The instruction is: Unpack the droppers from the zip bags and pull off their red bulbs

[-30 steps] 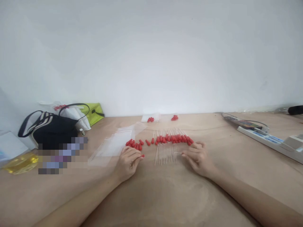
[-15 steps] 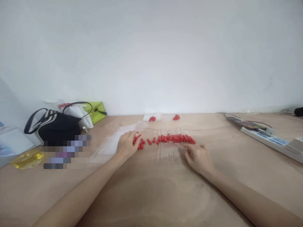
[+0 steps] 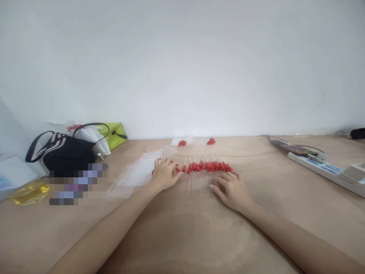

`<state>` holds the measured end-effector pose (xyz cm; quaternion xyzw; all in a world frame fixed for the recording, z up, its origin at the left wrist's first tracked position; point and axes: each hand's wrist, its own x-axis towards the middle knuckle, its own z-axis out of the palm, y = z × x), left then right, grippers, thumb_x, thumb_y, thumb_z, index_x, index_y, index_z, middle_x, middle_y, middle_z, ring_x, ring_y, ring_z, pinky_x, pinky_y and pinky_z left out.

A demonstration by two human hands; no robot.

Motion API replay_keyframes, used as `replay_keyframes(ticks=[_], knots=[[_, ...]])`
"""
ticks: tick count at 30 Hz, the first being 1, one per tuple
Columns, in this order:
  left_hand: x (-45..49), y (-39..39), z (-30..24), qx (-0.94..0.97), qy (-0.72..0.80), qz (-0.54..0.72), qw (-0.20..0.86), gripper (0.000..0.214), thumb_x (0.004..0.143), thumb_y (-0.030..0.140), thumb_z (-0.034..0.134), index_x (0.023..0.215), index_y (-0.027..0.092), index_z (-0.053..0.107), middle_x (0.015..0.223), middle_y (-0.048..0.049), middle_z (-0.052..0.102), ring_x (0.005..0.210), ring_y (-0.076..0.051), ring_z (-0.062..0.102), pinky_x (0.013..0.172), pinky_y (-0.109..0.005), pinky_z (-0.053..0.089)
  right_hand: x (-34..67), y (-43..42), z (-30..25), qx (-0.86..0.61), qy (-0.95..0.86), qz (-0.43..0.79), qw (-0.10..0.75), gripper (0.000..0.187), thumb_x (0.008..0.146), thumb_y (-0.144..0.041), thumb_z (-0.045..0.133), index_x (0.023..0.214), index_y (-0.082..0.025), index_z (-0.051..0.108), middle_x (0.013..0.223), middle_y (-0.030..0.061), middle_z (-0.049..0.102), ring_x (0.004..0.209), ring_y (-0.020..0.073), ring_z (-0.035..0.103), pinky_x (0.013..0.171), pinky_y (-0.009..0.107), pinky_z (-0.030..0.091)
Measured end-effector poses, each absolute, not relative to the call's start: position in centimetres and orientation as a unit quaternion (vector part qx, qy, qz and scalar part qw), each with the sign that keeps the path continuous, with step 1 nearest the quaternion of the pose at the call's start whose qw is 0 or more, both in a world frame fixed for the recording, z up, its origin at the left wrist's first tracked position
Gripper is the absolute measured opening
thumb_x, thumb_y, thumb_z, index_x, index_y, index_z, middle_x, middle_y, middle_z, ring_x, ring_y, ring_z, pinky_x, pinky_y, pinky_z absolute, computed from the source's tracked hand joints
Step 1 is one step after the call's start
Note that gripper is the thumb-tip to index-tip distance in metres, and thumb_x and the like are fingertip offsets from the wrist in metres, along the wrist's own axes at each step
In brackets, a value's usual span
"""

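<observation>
My left hand [image 3: 165, 174] lies palm down with its fingers apart over loose red rubber bulbs. One red bulb [image 3: 184, 168] shows just beyond its thumb, and others are partly hidden under the hand. A row of glass droppers with red bulbs [image 3: 208, 166] lies in the middle, their thin tubes pointing away from me. Nearer to me is a row of clear glass tubes [image 3: 199, 185] without bulbs. At the right end of both rows rests my right hand [image 3: 232, 191], open, its thumb beside the last tubes; nothing shows in its fingers.
Clear plastic bags [image 3: 132, 177] lie left of my left hand. Two small heaps of red bulbs [image 3: 211, 141] sit by the wall. A black bag [image 3: 70, 156] and a bottle of yellow liquid [image 3: 31, 193] stand left. At right are a power strip [image 3: 316, 165] and a phone [image 3: 293, 147].
My left hand has moved right across the loose red bulbs. The right hand has opened from a pinch on a thin glass tube, which is no longer between its fingers.
</observation>
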<state>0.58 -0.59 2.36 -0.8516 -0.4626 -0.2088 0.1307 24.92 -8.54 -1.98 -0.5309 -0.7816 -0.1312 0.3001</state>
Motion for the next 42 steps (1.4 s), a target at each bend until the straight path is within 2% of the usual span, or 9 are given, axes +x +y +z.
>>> replay_keyframes(ticks=[4,10,18,21,26,29,32,36,42], knots=[[2.9,0.8,2.3,-0.829,-0.521,-0.173,0.102,0.027,0.077,0.041,0.047,0.072,0.019,0.061,0.094,-0.0073,0.058,0.097,-0.025,0.047,0.090,-0.047,0.022,24.9,-8.8,-1.8,-0.529,-0.790,-0.117,0.286,0.030,0.081,-0.045,0.045,0.092,-0.022,0.060,0.085,0.0041,0.063,0.084,0.0190,0.053,0.086,0.041,0.028],[4.3,3.1,1.6,-0.806,-0.573,-0.129,0.075,0.027,0.072,0.037,0.050,0.059,0.017,0.063,0.099,-0.0114,0.058,0.099,-0.030,0.044,0.087,-0.052,0.024,25.1,-8.8,-1.8,-0.523,-0.798,-0.122,0.274,0.031,0.082,-0.044,0.043,0.098,-0.023,0.059,0.088,0.0054,0.063,0.087,0.0196,0.053,0.086,0.043,0.029],[5.2,3.7,1.6,-0.783,-0.602,-0.141,0.075,0.035,0.072,0.045,0.047,0.063,0.015,0.062,0.091,-0.0148,0.060,0.094,-0.034,0.048,0.080,-0.052,0.030,25.1,-9.0,-1.7,-0.527,-0.795,-0.131,0.271,0.032,0.083,-0.045,0.041,0.099,-0.022,0.059,0.090,0.0054,0.064,0.087,0.0199,0.054,0.089,0.045,0.027],[4.6,2.5,2.5,-0.776,-0.602,-0.165,0.091,0.030,0.074,0.040,0.046,0.062,0.016,0.059,0.093,-0.0128,0.059,0.096,-0.032,0.047,0.081,-0.049,0.032,25.1,-8.9,-2.0,-0.534,-0.786,-0.127,0.284,0.032,0.085,-0.042,0.038,0.100,-0.022,0.057,0.092,0.0062,0.063,0.089,0.0201,0.054,0.088,0.045,0.029],[2.0,-1.4,3.1,-0.852,-0.442,-0.244,0.139,0.021,0.081,0.025,0.040,0.066,0.016,0.052,0.072,-0.0054,0.057,0.074,-0.019,0.052,0.071,-0.034,0.039,25.5,-8.2,-2.7,-0.535,-0.758,-0.128,0.352,0.038,0.084,-0.040,0.041,0.114,-0.019,0.049,0.108,0.0111,0.055,0.103,0.0233,0.049,0.087,0.044,0.035],[0.6,-3.8,2.1,-0.886,-0.336,-0.267,0.174,0.021,0.083,0.023,0.038,0.067,0.016,0.049,0.064,-0.0029,0.053,0.062,-0.015,0.050,0.063,-0.029,0.039,25.5,-8.0,-2.6,-0.495,-0.753,-0.145,0.409,0.054,0.080,-0.043,0.046,0.126,-0.018,0.036,0.118,0.0145,0.047,0.111,0.0252,0.043,0.088,0.043,0.038],[0.0,-5.2,0.7,-0.901,-0.265,-0.296,0.174,0.020,0.084,0.020,0.040,0.065,0.017,0.046,0.063,-0.0017,0.053,0.059,-0.013,0.049,0.061,-0.028,0.039,25.1,-8.4,-2.1,-0.435,-0.786,-0.176,0.402,0.058,0.079,-0.043,0.050,0.129,-0.019,0.034,0.122,0.0134,0.046,0.113,0.0249,0.042,0.092,0.044,0.034],[0.3,-5.4,-0.5,-0.907,-0.209,-0.336,0.141,0.015,0.082,0.016,0.045,0.068,0.017,0.046,0.066,-0.0010,0.057,0.062,-0.012,0.052,0.062,-0.027,0.041,24.0,-9.0,-1.5,-0.385,-0.833,-0.193,0.346,0.043,0.082,-0.038,0.049,0.121,-0.022,0.045,0.111,0.0082,0.057,0.109,0.0222,0.045,0.097,0.047,0.025],[1.1,-5.0,-0.6,-0.905,-0.154,-0.377,0.121,0.011,0.079,0.012,0.051,0.071,0.017,0.046,0.070,-0.0014,0.060,0.063,-0.011,0.054,0.065,-0.027,0.043,22.6,-8.7,-1.8,-0.370,-0.836,-0.177,0.365,0.024,0.083,-0.031,0.049,0.102,-0.021,0.059,0.076,0.0016,0.063,0.083,0.0161,0.052,0.093,0.045,0.025]])
